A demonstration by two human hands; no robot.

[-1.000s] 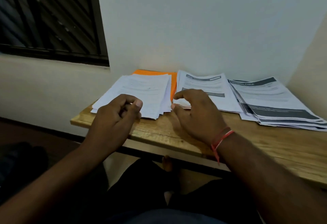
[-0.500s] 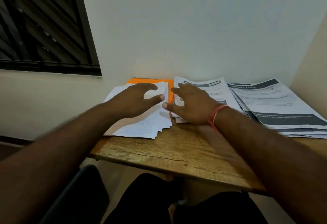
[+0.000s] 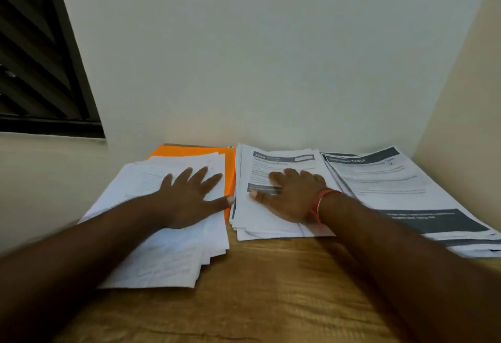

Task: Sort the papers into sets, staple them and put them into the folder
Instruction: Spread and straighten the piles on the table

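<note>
Here, both hands lie flat on paper. The left hand point(image 3: 189, 199) rests on the left pile point(image 3: 168, 247) of white sheets, with its fingers straight and spread wide and its thumb pointing to the right. It holds nothing. The sheets in this pile are not lined up, so their near corners stick out like steps. The pile sits toward the left edge of the wooden table point(image 3: 257, 288), and it lies on top of the orange folder point(image 3: 189, 150). The folder peeks out behind the pile at the back edge of the table and in a thin strip along the pile's right side.

The right hand point(image 3: 290, 196) rests on the middle pile point(image 3: 271, 224), just beside the folder. Its fingers are straight and a little apart, and its thumb points left, near the left thumb but not touching it. This hand holds nothing too. A red thread band point(image 3: 322, 199) goes round the right wrist. The top sheet of the middle pile is printed, with a dark bar at its top and another under the fingers.

The right pile point(image 3: 393, 180) lies in the back right corner, touching the middle pile, and its top sheet has dark bars with white letters. A pale wall point(image 3: 271, 58) stands behind the table, and a dark window point(image 3: 32, 58) is up on the left.
</note>
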